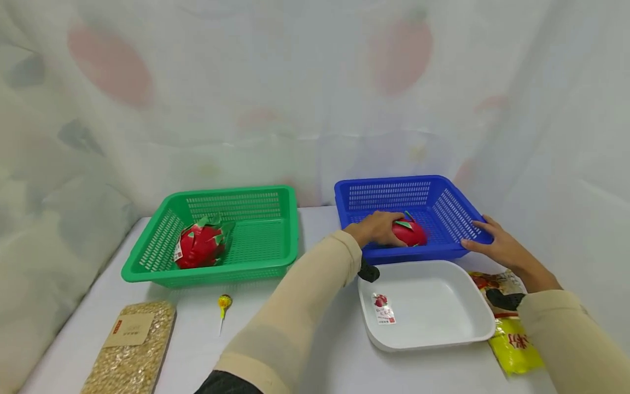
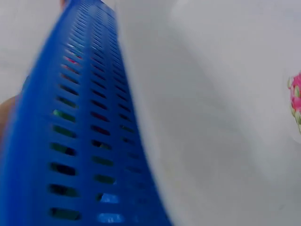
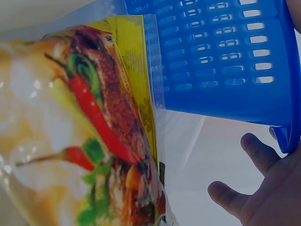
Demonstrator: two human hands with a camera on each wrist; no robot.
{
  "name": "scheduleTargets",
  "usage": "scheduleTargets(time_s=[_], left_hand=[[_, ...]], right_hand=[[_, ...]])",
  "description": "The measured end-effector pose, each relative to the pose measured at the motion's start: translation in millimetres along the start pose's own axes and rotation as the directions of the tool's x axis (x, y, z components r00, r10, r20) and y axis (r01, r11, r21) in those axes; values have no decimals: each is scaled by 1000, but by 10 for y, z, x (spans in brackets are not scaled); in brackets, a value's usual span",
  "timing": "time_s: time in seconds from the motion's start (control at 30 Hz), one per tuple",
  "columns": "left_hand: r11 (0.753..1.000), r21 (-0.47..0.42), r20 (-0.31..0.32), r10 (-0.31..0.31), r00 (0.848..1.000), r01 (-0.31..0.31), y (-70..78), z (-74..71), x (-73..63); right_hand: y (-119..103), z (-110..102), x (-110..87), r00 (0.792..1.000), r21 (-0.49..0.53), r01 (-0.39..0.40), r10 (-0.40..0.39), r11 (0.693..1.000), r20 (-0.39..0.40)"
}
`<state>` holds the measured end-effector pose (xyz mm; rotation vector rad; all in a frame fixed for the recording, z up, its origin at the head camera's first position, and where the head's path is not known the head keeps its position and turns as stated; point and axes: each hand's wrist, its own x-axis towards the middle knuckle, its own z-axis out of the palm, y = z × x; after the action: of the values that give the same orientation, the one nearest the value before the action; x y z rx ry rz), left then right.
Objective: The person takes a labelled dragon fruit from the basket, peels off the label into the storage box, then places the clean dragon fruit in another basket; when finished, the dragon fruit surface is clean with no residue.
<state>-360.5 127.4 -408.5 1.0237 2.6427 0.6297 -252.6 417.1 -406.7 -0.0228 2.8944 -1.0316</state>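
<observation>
1. We see the left hand (image 1: 378,227) curled round the red fruit (image 1: 410,234) inside the blue basket (image 1: 428,253).
2. We see the right hand (image 1: 503,247), fingers spread wide, touching the blue basket's right corner.

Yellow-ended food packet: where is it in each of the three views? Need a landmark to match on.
Head: the packet is at lower right, on the white table, just right of the white tray.
Left wrist: not in the picture.
Right wrist: close up, filling most of the left half; a red chilli is printed on it.
Shared landmark: the blue basket, visible in all three.
</observation>
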Motion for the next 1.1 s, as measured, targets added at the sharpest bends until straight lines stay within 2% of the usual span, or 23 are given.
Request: scheduleTargets(time_s=[0.1, 0.2, 0.3, 0.37, 0.5, 0.57, 0.67, 0.73, 0.83, 0.93, 1.03, 1.1], left_hand=[[998, 67, 38, -4, 999, 2, -34, 31, 18], [989, 135, 27, -59, 998, 55, -21, 19, 15], [969, 218, 1, -124, 992, 121, 45, -8, -14], [947, 293, -6, -137, 991, 133, 105, -28, -26], [891, 443, 20, -119, 993, 98, 247, -95, -20], [885, 460, 43, -101, 994, 70, 297, -115, -7], [919, 392, 55, -61, 997, 34, 320, -101, 23], [954, 298, 40, -42, 998, 28, 309, -75, 50], [986, 162, -1, -42, 999, 42, 270, -11, 96], [997, 65, -23, -44, 999, 45, 227, 59, 131], [1000, -6, -30, -20, 999, 20, 212, 110, 161], [995, -99, -21, -7, 1000, 4, 221, 136, 182]], right_hand=[[-5, 9, 5, 1000, -4, 2, -2, 1000, 2], [-12, 10, 11, 1000, 3, 7, -7, 1000, -1], [-14, 15, 10, 1000, 10, 5, -5, 1000, 1], [-21, 12, 11, 1000, 9, -2, 2, 1000, 5], [-45, 3, 38, 1000, 16, 5, -4, 1000, -3], [-46, 2, 57, 1000, 21, 9, -9, 1000, -4], [-33, 0, 79, 1000, 27, 10, -10, 1000, -2], [-29, -7, 87, 1000, 25, 6, -6, 1000, -3], [-38, -3, 95, 1000, 34, 6, -5, 999, -9], [-37, 12, 87, 1000, 45, 4, -4, 999, -10], [-10, 18, 58, 1000, 40, -1, 2, 999, -16], [14, 16, 32, 1000, 34, -4, 5, 999, -21]])
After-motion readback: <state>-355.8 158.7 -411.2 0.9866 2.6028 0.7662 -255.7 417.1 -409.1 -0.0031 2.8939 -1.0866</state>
